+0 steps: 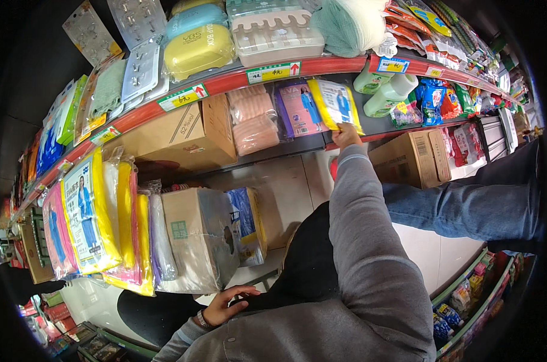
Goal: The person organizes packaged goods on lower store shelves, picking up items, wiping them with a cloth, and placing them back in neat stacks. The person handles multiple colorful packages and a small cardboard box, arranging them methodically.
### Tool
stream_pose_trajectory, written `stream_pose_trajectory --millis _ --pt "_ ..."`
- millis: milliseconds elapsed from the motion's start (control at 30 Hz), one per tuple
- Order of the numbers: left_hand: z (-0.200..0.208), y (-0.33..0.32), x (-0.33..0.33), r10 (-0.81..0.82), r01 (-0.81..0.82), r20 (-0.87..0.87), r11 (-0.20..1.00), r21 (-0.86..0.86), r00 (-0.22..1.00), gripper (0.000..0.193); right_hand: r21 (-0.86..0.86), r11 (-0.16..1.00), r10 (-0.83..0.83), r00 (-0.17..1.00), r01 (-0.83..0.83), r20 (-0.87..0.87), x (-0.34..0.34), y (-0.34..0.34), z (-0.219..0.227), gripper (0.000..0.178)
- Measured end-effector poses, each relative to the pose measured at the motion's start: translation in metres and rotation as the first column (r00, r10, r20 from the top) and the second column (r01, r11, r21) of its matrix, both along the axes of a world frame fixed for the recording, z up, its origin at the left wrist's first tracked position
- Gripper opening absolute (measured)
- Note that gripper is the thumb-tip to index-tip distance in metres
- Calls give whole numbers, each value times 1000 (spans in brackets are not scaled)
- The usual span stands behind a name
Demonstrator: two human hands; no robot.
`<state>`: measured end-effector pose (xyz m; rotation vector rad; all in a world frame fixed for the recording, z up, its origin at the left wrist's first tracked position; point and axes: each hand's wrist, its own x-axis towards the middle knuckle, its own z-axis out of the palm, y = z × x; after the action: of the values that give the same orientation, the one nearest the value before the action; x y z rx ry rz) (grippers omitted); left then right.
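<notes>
My right hand [346,134] reaches out to the lower shelf and grips the bottom edge of a yellow raincoat packet [335,102] in clear wrap. The packet stands upright, its front showing a figure in a blue coat. Directly left of it is a purple raincoat packet [300,110]. Low in front of me, my left hand [225,304] rests by my lap, fingers loosely apart and nothing in them. Beyond it, a cardboard box [189,232] has more yellow and pink raincoat packets [92,217] stacked upright against its left side.
Pink towel packs [252,114] and a large carton [165,142] fill the lower shelf leftward. Green bottles [388,96] stand to the right. Above are soap boxes [198,51] behind a red shelf edge [225,77]. Another person's jeans leg [460,211] is close on the right.
</notes>
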<state>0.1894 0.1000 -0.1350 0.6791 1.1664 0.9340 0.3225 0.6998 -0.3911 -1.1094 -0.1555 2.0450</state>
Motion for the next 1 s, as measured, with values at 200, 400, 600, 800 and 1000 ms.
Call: stream_pose_trajectory --millis 200,400,600,800,1000 --pt "-8 8 -2 -47 48 83 999 -6 995 44 -227 948 254 961 -224 109 -38 -28 43 15" --pt "-16 6 -3 -53 55 118 998 -21 992 48 -24 996 93 989 -90 116 -23 -10 40 12" --pt "-31 0 -5 -57 68 146 995 -75 988 51 7 993 -105 879 115 465 2 8 27 14" --pt "-34 2 -2 -44 57 151 995 -80 988 55 389 680 -510 -21 -621 860 -17 -20 55 37" --pt "-42 3 -3 -17 37 166 992 -119 986 56 -196 -109 -635 -83 -975 768 -51 -40 53 40"
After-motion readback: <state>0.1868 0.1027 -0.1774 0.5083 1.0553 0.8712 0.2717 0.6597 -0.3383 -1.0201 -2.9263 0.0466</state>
